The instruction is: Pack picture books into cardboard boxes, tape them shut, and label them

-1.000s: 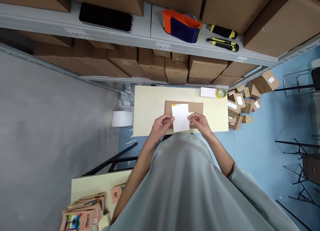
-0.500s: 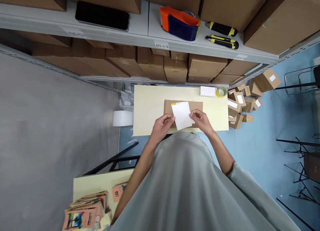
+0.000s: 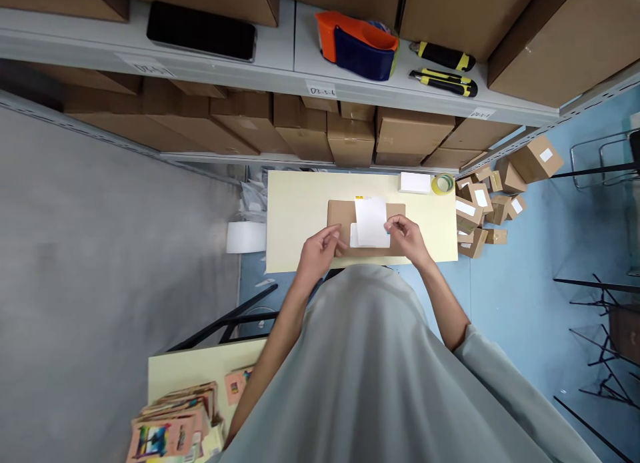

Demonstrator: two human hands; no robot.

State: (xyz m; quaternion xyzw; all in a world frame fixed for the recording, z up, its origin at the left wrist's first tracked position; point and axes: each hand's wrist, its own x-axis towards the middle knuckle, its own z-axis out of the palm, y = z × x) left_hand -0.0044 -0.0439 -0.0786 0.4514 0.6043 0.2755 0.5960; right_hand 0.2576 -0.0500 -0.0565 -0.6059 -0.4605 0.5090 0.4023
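Note:
A white label sheet (image 3: 371, 221) with a small yellow mark at its top edge is over a brown cardboard box (image 3: 341, 213) on the cream table. Another white piece (image 3: 353, 235) with a rounded corner shows from under its lower left side; I cannot tell if it is stuck to the box. My right hand (image 3: 406, 237) pinches the sheet at its right edge. Left of the sheet, my left hand (image 3: 320, 249) is over the box's left part, thumb and forefinger apart, with nothing visible between them.
A white stack (image 3: 415, 183) and a roll of tape (image 3: 443, 184) stand at the back right of the table (image 3: 295, 216). Overhead, a shelf (image 3: 280, 46) holds a phone (image 3: 201, 31), a tape dispenser (image 3: 357, 46) and cutters (image 3: 445, 83). Small boxes (image 3: 480, 196) are piled right; booklets (image 3: 170, 429) lie lower left.
The sheet has turned straighter and shifted a little right and away from me, uncovering the white piece beneath. My left hand has let go of its left edge and moved slightly left.

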